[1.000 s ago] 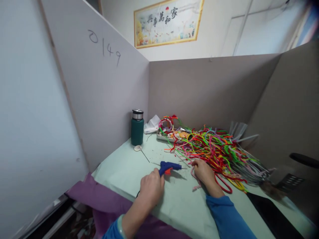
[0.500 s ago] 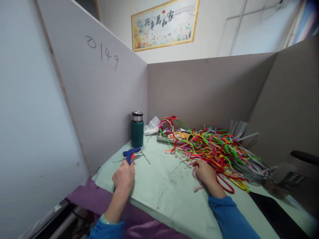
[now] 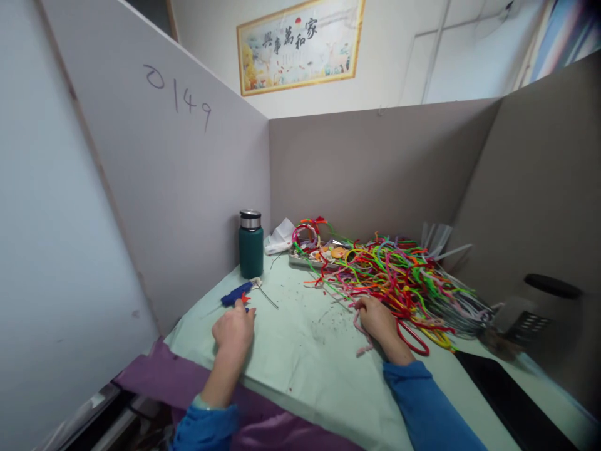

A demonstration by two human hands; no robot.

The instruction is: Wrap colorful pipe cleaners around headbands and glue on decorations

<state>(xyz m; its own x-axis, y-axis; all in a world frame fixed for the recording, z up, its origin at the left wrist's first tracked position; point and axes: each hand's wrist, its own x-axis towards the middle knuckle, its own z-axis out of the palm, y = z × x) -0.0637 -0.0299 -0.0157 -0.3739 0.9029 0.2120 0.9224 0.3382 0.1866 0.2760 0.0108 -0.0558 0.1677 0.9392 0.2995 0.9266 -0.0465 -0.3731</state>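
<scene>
A blue hot glue gun with a red trigger is low over the left of the table, beside the bottle. My left hand is closed at its handle, mostly hiding it. By the nozzle is a thin dark wire stand. My right hand pinches a pale pink pipe cleaner at the front edge of the pile; part of it curls down on the tabletop. Close behind that hand lies a tangled heap of colourful pipe cleaners.
A green bottle stands at the back left. Behind are a metal tray of small pieces and a white crumpled tissue. At right are a clear container with a black lid and a black mat. Panels wall in the table.
The glue gun has tilted and come lower beside its wire stand, with my left hand still at the handle. My right hand stays by the pile. The whole view has shifted slightly.
</scene>
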